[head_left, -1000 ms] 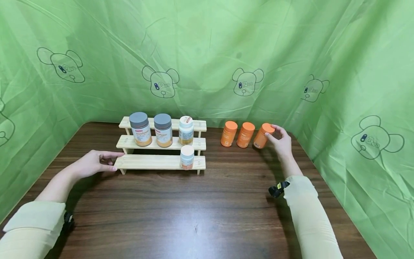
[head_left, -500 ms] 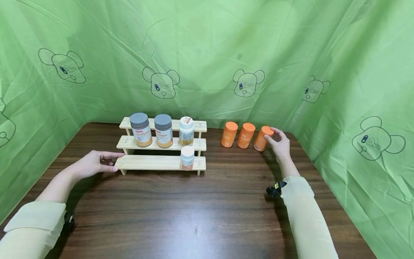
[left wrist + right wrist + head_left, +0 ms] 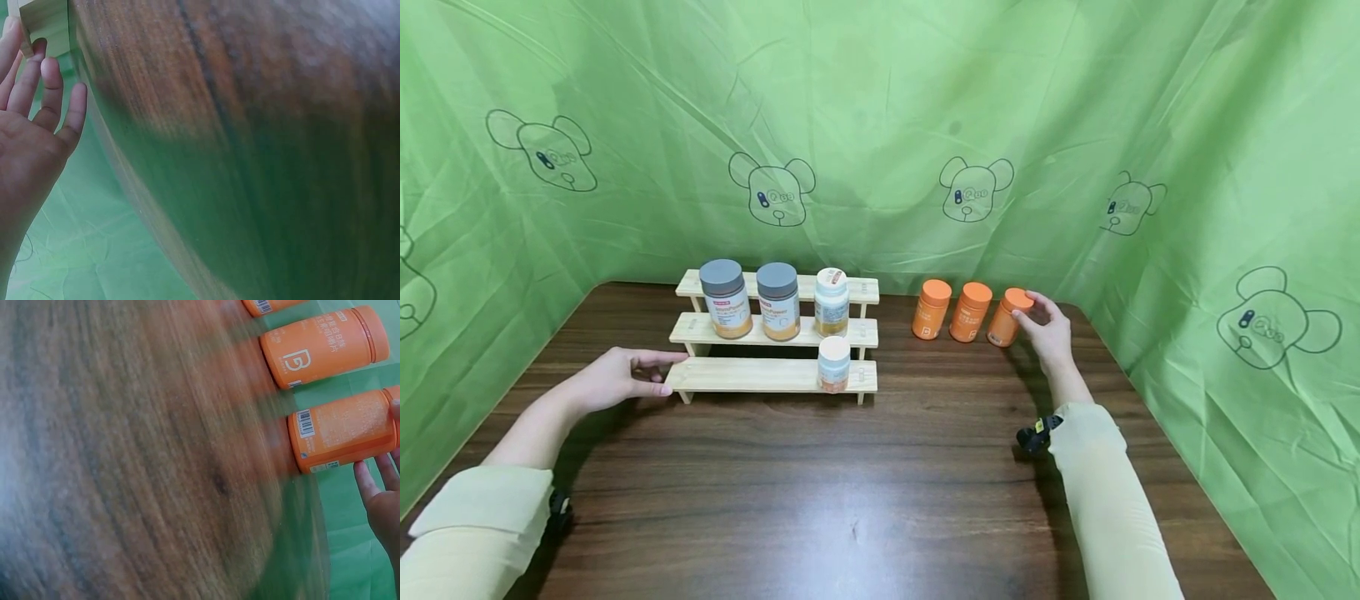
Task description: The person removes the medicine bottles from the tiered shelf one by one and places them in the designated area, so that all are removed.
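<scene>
In the head view, my right hand (image 3: 1047, 329) grips the rightmost orange bottle (image 3: 1004, 325) at its cap, thumb in front and fingers behind. This bottle (image 3: 344, 431) shows a barcode side in the right wrist view. Two matching orange bottles (image 3: 931, 315) (image 3: 971, 318) stand to its left. My left hand (image 3: 613, 379) holds the left end of a three-tier wooden rack (image 3: 745, 375), thumb at the front corner and a finger at the back one. The left wrist view shows the other fingers of that hand (image 3: 34, 137) loosely extended.
Two grey-lidded jars (image 3: 727, 308) (image 3: 780, 310) and a white-capped bottle (image 3: 832, 310) stand on the middle tier. A smaller white bottle (image 3: 834, 367) is at the right of the lowest tier. Green cloth (image 3: 880, 125) surrounds the brown wooden table (image 3: 850, 483) behind and at the sides.
The rightmost orange bottle has gone from more tilted to more upright, with my right hand and forearm shifting slightly left. My left hand and the rack stay put.
</scene>
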A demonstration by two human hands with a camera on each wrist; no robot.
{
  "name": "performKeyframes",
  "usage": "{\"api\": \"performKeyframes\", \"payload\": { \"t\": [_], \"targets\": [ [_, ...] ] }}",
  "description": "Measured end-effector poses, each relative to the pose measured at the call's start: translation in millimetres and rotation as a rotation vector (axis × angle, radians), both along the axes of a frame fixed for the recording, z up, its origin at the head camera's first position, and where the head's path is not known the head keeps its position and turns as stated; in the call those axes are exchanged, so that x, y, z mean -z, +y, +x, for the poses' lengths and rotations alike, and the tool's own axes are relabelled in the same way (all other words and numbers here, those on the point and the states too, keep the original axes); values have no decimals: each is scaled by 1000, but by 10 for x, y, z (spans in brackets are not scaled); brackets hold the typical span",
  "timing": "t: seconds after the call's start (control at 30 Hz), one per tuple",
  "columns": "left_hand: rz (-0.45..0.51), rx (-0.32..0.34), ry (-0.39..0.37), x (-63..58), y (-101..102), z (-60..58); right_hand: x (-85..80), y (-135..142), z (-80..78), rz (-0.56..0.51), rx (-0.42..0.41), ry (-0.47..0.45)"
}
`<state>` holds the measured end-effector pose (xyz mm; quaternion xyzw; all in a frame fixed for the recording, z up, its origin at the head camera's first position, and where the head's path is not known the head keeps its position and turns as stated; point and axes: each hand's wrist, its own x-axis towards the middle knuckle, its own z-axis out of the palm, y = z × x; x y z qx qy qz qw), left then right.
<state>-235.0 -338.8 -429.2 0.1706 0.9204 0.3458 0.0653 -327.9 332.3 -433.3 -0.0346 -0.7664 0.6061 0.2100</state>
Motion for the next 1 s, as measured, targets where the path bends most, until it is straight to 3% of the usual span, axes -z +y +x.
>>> {"api": "performKeyframes", "payload": {
  "t": [0.2, 0.37, 0.73, 1.0],
  "targets": [
    [-4, -4, 2, -10, -3, 5, -16, -10, -6, -15, -11, 3],
    [0, -5, -5, -14, -3, 7, -128, -58, 58, -38, -54, 5],
    [19, -2, -14, 17, 1, -4, -435, -164, 234, 52, -76, -62],
    [31, -3, -3, 20, 14, -4, -623, -170, 269, 131, -88, -117]
  ]
}}
